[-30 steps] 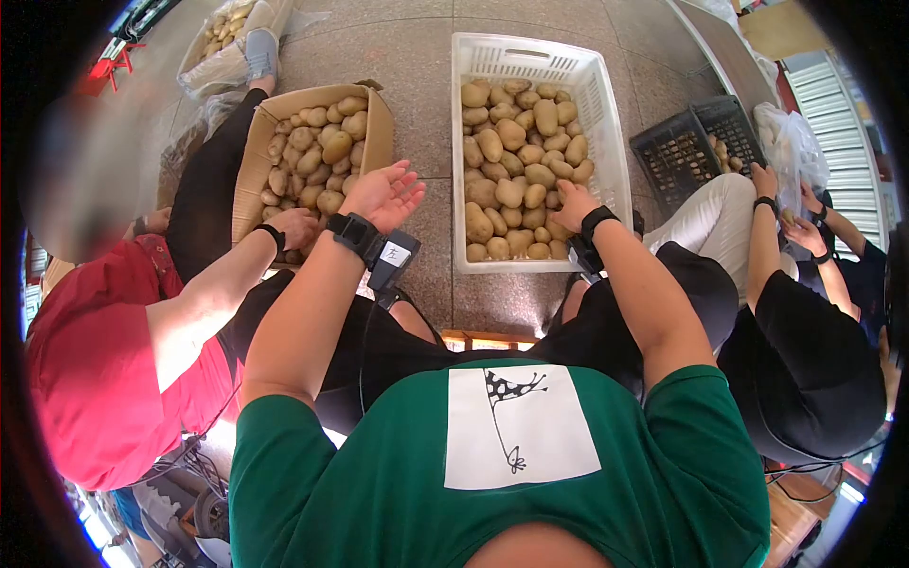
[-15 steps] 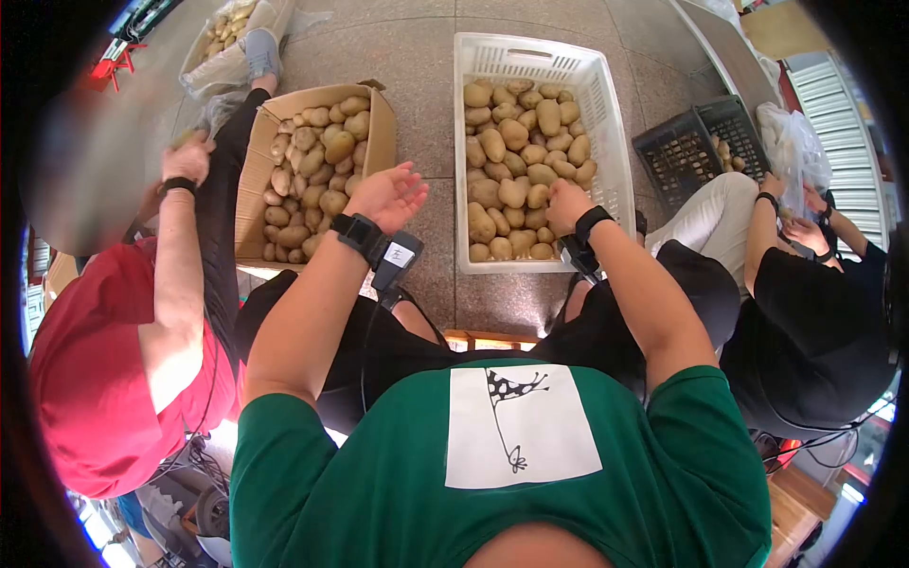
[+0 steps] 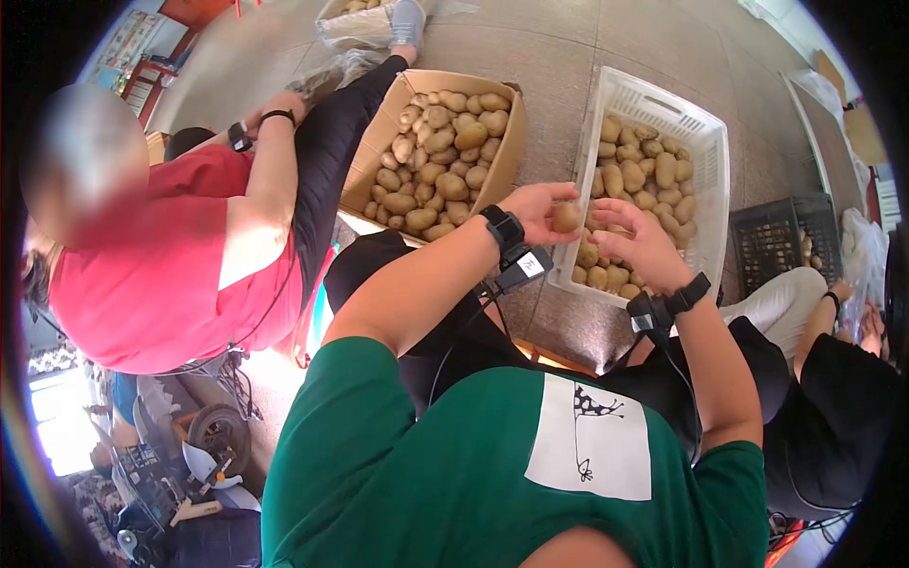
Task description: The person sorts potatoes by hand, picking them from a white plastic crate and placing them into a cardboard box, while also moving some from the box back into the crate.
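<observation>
A single potato [image 3: 566, 218] is held in the fingers of my left hand [image 3: 538, 212], between the cardboard box and the white crate. Close to its right side is my right hand [image 3: 646, 246], fingers apart and curved toward the potato, with nothing visible in them. Below and beyond my right hand, the white plastic crate [image 3: 712, 180] contains many potatoes [image 3: 632, 176]. To the left stands an open cardboard box [image 3: 509, 142], also filled with potatoes [image 3: 437, 161].
A person in a red shirt [image 3: 180, 275] sits at my left, hands by a plastic bag [image 3: 355, 66]. On the right are a black crate [image 3: 772, 222] and another person's black sleeve [image 3: 843, 407]. A further box of potatoes [image 3: 360, 21] stands at the back.
My right hand has come out of the white crate toward my left hand, which now holds a potato. The view has turned left, so both containers appear further right.
</observation>
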`<state>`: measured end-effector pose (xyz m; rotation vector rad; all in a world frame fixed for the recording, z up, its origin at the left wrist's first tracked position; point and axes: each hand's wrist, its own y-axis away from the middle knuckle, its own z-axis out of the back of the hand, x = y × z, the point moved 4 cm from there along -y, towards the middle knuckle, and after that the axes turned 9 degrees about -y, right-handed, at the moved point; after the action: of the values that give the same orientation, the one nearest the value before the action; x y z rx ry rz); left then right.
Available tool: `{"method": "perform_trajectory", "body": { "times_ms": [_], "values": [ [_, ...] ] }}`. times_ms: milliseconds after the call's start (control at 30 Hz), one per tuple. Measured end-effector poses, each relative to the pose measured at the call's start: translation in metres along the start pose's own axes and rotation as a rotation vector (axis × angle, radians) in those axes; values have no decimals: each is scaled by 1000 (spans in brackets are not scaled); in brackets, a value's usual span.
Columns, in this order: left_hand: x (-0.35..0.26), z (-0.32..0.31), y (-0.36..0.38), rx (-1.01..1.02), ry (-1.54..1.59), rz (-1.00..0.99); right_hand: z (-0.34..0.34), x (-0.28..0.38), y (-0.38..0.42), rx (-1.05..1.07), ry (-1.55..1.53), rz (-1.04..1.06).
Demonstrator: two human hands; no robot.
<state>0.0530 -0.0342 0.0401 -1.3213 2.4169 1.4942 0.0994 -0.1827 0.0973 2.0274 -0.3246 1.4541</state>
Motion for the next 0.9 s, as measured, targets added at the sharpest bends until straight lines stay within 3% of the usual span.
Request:
{"method": "perform_trajectory", "body": {
  "times_ms": [133, 200, 333, 500, 633, 800, 900],
  "values": [
    [-6, 26, -22, 83, -89, -52, 12, -8, -1, -32, 88, 11],
    [-19, 37, -13, -96, -105, -140, 21, -14, -1, -59, 172, 32],
    [-36, 79, -13, -248, -5, -173, 25, -20, 2, -67, 177, -28],
    [-34, 144, -19, -444, 33, -142, 29, -29, 5, -55, 174, -72],
    [-32, 157, -8, -579, 78, -40, 29, -28, 7, -61, 257, -78],
    [-29, 167, -1, -675, -31, -31, 35, -39, 8, -74, 358, -74],
    [-21, 175, -5, -590, 64, 81, 40, -46, 8, -60, 457, -76]
  ]
}}
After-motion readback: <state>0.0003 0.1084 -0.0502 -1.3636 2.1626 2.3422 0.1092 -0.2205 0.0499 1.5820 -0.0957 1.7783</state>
